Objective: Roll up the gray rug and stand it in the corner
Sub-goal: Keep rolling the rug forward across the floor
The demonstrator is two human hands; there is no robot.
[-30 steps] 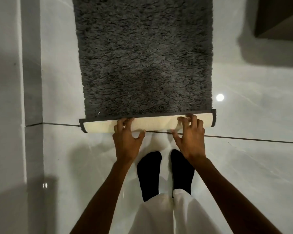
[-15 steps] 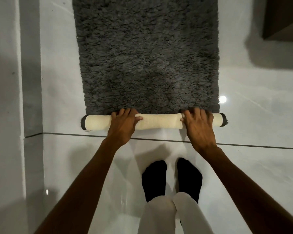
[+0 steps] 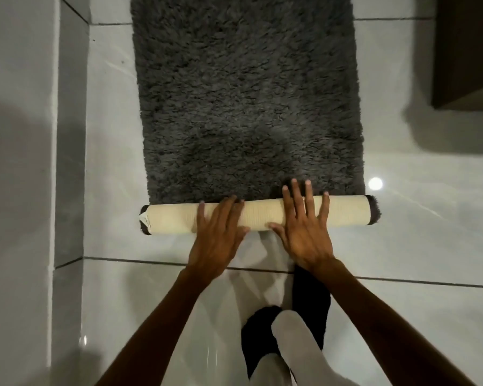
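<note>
A shaggy gray rug [image 3: 246,101] lies flat on the glossy white tile floor and runs away from me. Its near end is wound into a roll [image 3: 346,214] that shows the cream backing, with dark pile at both ends. My left hand [image 3: 216,238] rests on the roll left of its middle, palm down, fingers spread over the top. Just right of the middle, my right hand [image 3: 304,229] lies flat on the roll, its fingertips reaching onto the gray pile beyond. Neither hand closes around the roll.
A gray wall with a darker skirting strip [image 3: 70,162] runs along the left. A dark wooden piece of furniture [image 3: 466,51] stands at the upper right. My feet in black socks [image 3: 310,299] stand on the tile just behind the roll.
The roll has grown thicker and moved farther along the rug. Both hands have shifted toward its middle and flattened on top. My feet have stepped forward.
</note>
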